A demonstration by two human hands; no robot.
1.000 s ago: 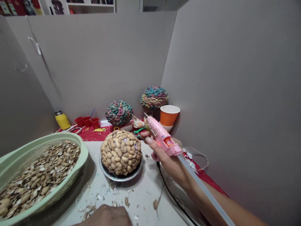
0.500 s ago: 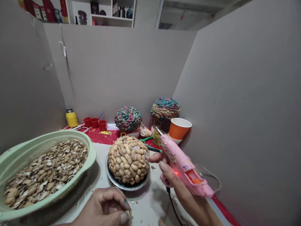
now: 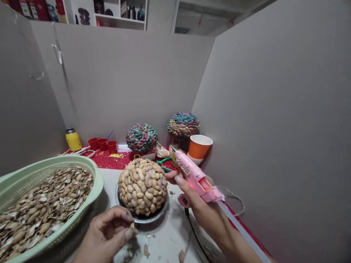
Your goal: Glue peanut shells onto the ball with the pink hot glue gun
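Observation:
A dome covered in peanut shells (image 3: pixel 142 186) sits in a shallow metal dish (image 3: pixel 148 219) in front of me, with small purple patches between the shells. My left hand (image 3: pixel 109 230) is in front of the dish, thumb and finger pinched on a small peanut shell piece (image 3: pixel 132 225), partly hidden by the fingertips. My right hand (image 3: pixel 189 190) is closed round a pink hot glue gun (image 3: pixel 194 173), right of the dome. Its nozzle points up and left, away from the shells, and a red light glows on its side. A black cord hangs from the handle.
At the left stands a green basket (image 3: pixel 95 182) of shell pieces. Behind are two coloured domes (image 3: pixel 142 138), red cups (image 3: pixel 102 144), a yellow bottle (image 3: pixel 73 140), green-handled pliers (image 3: pixel 163 160) and orange paper cups (image 3: pixel 199 148). Grey partitions (image 3: pixel 123 80) enclose the table.
The view has shifted right, so most things sit further left. My left hand has risen a little and the shell piece shows more. The glue gun stays in my right hand, tilted slightly differently.

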